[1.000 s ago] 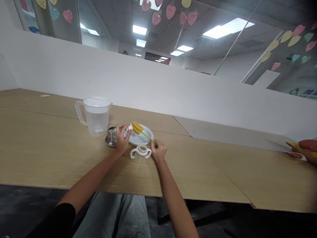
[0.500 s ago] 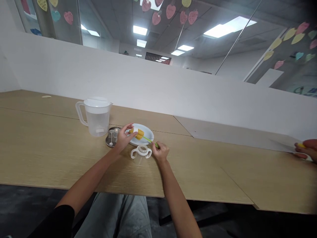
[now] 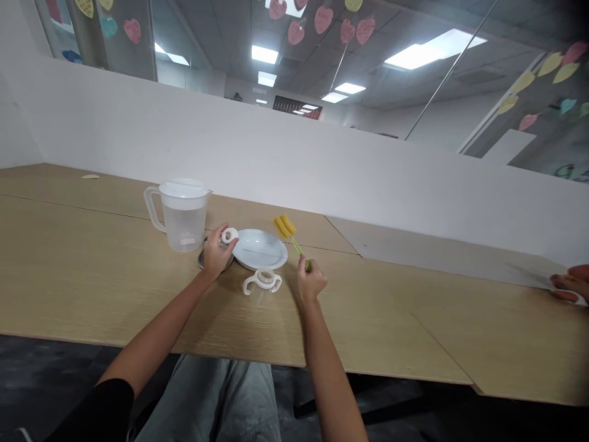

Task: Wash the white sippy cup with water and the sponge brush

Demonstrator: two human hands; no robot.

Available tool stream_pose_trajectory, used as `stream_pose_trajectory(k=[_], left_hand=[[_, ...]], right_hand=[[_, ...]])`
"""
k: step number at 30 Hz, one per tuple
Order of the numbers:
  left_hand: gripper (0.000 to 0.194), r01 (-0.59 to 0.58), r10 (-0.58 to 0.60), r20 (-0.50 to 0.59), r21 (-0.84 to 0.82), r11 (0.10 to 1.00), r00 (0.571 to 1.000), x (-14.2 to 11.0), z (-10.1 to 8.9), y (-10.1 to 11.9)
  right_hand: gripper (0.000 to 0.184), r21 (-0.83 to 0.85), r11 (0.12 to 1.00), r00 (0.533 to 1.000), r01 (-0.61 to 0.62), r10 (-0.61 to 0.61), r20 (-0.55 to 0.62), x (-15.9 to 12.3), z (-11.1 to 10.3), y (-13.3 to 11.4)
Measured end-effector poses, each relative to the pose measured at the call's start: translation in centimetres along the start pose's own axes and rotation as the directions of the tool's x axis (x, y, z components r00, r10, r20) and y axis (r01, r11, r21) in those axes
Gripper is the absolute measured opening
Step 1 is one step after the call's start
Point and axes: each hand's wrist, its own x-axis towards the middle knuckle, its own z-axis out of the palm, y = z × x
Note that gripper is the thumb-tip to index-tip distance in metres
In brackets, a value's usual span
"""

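Between the fingers of my left hand (image 3: 215, 255) is a white bottle ring (image 3: 229, 235), held over a small metal tray (image 3: 201, 258) that the hand partly covers. My right hand (image 3: 311, 279) grips the green handle of a bottle brush (image 3: 286, 226), its yellow sponge head raised and pointing up to the left. A white plate (image 3: 260, 248) lies between the two hands. Just in front of it stands a clear baby bottle (image 3: 261, 297) with a white two-handled collar and an uncovered mouth.
A clear plastic jug (image 3: 184, 215) with a white lid stands left of the tray. A white wall (image 3: 276, 159) borders the table's back. At the far right edge another person's hand (image 3: 570, 283) is near something orange and white. A thin pale piece (image 3: 91, 177) lies back left.
The brush has come out of the white ring and moved right and up with my right hand. My left hand has shifted left with the ring, over the metal tray.
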Motion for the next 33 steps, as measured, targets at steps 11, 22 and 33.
stream_pose_trajectory(k=[11,22,33], left_hand=[[0.056,0.011,-0.087,0.354,0.209,0.978,0.931,-2.1,-2.9,-3.7],[0.063,-0.109,-0.071,0.459,0.354,0.929,0.886,-2.2,-1.7,-3.4],[0.074,-0.025,-0.080,0.449,0.224,0.974,0.890,-1.9,-1.5,-3.2]], right_hand=[[0.053,0.011,0.999,0.997,0.037,-0.038,0.060,-0.4,0.3,-0.4],[0.053,-0.017,0.999,0.996,0.038,-0.037,0.082,-0.5,0.4,-0.1],[0.053,-0.056,0.998,0.984,-0.001,0.011,0.176,-0.3,-0.2,-0.7]])
